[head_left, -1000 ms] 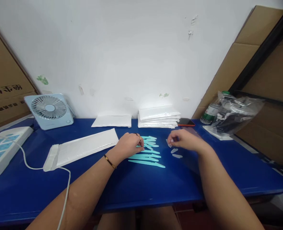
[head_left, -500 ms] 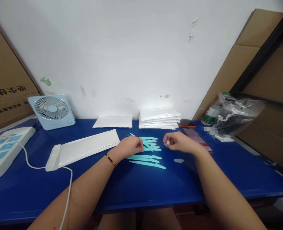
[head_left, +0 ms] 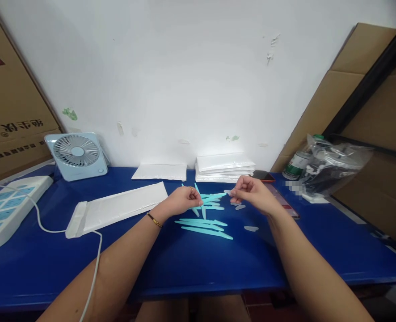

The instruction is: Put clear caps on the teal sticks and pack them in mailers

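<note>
Work looks partway, as the left hand (head_left: 183, 200), curled tight, pinches one teal stick (head_left: 215, 197), its tip at the clear piece (head_left: 228, 192) pinched in the half-curled right hand (head_left: 251, 193), while more sticks (head_left: 207, 232) and loose clear pieces (head_left: 251, 228) lie on the tabletop (head_left: 198, 268), seemingly waiting.

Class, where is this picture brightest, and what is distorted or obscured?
In the head view: brightest around the stacked white flat envelopes; the white plastic power strip looks stretched; grey pixelated squares hide a patch beside the clear plastic bag; the small translucent flat pieces show little detail.
</note>
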Tool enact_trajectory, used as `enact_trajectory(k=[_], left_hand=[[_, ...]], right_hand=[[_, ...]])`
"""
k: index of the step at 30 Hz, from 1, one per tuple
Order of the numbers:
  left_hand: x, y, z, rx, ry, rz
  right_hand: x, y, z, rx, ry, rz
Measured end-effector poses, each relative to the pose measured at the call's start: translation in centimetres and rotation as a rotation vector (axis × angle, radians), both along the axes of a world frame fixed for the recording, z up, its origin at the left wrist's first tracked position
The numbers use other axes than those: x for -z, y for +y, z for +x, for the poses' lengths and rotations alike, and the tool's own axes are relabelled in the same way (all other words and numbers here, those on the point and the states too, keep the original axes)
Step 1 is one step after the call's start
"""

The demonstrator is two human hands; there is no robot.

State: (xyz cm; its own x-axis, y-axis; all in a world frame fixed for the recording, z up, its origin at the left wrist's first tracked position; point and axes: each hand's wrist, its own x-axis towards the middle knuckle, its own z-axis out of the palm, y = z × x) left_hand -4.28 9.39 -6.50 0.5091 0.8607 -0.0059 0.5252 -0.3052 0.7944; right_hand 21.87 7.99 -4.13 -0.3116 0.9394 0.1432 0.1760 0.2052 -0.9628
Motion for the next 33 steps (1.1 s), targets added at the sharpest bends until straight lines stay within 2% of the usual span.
enact_trajectory(k=[5, 11, 14, 19, 21, 25, 29, 31, 33], left_hand=[[0.1, 0.0, 0.0, 0.009, 0.013, 0.026], [-0.1, 0.2, -0.3, -0.013, 0.031, 0.026], [-0.2, 0.0, -0.2, 0.018, 0.033, 0.032], [-0.3, -0.4, 0.5, 0.053, 0.087, 0.12], [-0.5, -0.3, 0.4, 0.073, 0.138, 0.21], [-0.5, 0.4, -0.8, 0.125, 0.311, 0.445], [0.0, 1.2, -2.0, 0.233, 0.483, 0.399], [0.3, 1.4, -2.2, 0.267, 0.487, 0.373], [0.4, 1.4, -2.0, 0.246, 0.458, 0.373]], right_hand=[[0.3, 0.0, -0.4, -0.042, -0.071, 0.0], [0.1, 0.0, -0.1, 0.009, -0.055, 0.03], [0.3, -0.1, -0.5, -0.029, -0.071, 0.018], [1.2, -0.1, -1.6, -0.139, -0.103, -0.022], [1.6, 0.0, -1.9, -0.151, -0.137, -0.007], [2.0, 0.4, -1.6, -0.124, -0.359, 0.132], [1.3, 0.9, 0.6, 0.008, -0.568, 0.253], [0.7, 1.0, 2.2, 0.097, -0.675, 0.277], [0.4, 1.2, 3.4, 0.122, -0.79, 0.262]])
